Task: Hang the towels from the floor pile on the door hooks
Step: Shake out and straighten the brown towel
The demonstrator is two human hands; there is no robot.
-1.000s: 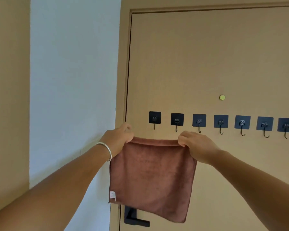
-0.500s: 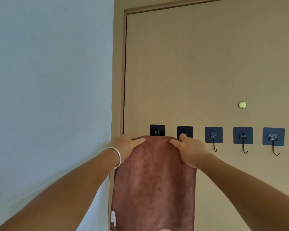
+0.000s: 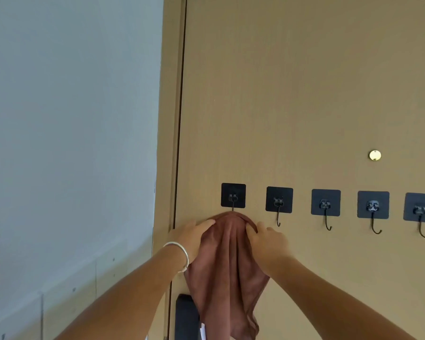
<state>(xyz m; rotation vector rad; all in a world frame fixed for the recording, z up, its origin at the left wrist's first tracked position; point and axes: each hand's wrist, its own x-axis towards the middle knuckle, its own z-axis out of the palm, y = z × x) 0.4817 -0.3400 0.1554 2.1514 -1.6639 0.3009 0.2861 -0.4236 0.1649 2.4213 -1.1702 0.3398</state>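
Note:
A brown towel hangs bunched in folds from the leftmost black door hook, its top draped over the hook's tip. My left hand, with a silver bangle on the wrist, holds the towel's upper left side. My right hand holds its upper right side just below the second hook. A white label shows at the towel's lower edge. The floor pile is out of view.
Bare black adhesive hooks continue rightward along the tan door: a third, a fourth and a fifth. A round peephole sits above them. A black door handle is behind the towel's lower left. A pale wall lies left of the door frame.
The towel went from held flat below the hooks to draped and bunched on the leftmost hook. Both hands moved closer together at its top. The view moved nearer the door.

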